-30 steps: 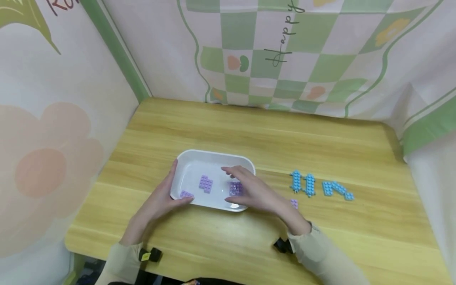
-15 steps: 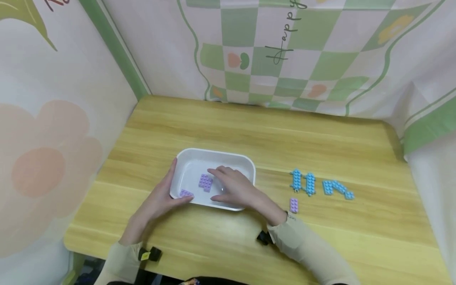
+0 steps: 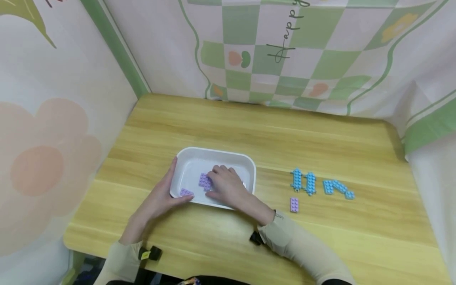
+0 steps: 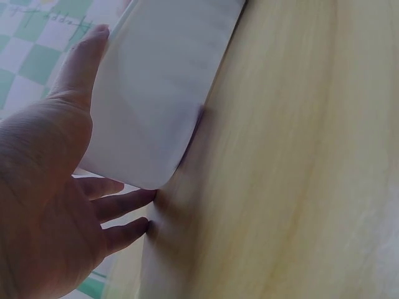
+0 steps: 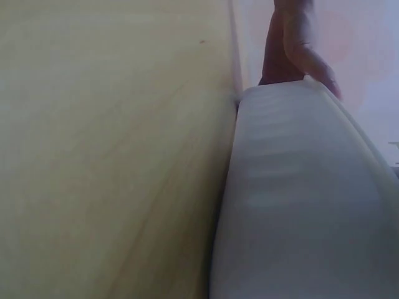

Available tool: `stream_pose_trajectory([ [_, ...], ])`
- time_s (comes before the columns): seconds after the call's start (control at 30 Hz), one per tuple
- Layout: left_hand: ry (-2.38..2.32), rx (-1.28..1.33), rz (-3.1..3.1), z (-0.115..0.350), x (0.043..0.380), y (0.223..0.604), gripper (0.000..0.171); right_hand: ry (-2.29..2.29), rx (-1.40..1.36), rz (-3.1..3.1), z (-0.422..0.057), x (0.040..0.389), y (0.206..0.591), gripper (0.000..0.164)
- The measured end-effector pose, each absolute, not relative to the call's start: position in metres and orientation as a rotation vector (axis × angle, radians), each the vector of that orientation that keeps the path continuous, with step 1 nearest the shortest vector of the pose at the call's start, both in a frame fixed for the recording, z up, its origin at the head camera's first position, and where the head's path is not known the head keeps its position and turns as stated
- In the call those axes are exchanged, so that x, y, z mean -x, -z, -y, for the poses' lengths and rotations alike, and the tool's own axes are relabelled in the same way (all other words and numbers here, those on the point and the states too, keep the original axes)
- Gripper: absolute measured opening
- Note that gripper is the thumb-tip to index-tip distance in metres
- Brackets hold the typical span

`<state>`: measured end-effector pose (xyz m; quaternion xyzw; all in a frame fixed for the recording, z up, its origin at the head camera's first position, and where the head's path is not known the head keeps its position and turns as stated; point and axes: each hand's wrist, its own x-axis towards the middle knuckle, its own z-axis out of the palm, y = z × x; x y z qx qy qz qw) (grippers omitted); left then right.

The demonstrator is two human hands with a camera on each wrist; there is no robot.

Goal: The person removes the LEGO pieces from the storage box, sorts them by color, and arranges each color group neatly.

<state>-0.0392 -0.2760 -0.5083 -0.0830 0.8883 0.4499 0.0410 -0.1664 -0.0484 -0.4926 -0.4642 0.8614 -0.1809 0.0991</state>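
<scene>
A white tray [image 3: 235, 153] lies on the table. My left hand [image 3: 162, 198] grips its left end, thumb over the front rim and fingers along the side; in the left wrist view the left hand [image 4: 56, 162] spans the tray's corner [image 4: 156, 124]. Inside, my right hand [image 3: 229, 188] reaches down with curled fingers, thumb and fingertips at the right part of a purple building brick [image 3: 204, 180] cluster, partly covering it. Another purple brick [image 3: 186, 192] sits by the left thumb. The right wrist view shows the tray's outer wall [image 5: 293, 187], but no right hand.
Right of the tray lie a single purple brick [image 3: 294, 205], two blue pieces with side pegs [image 3: 297, 180] and an angled row of blue bricks [image 3: 338, 188]. Printed curtains [image 3: 270, 79] hang behind the wooden table [image 3: 213, 122].
My right hand has moved left inside the tray, from the clear purple bricks to the purple brick cluster, and its fingers have curled in. The left hand stays on the tray.
</scene>
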Motion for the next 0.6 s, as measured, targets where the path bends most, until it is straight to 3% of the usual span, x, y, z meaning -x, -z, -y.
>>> stream_pose_trajectory([
  [0.33,-1.377,0.255,-2.723,0.276,0.039,0.509,0.136,0.559,1.369,-2.553,0.046,0.166,0.494,0.040],
  [0.6,-1.389,0.264,-2.716,0.275,0.039,0.509,0.136,0.724,1.335,-2.540,0.032,0.167,0.482,0.044],
])
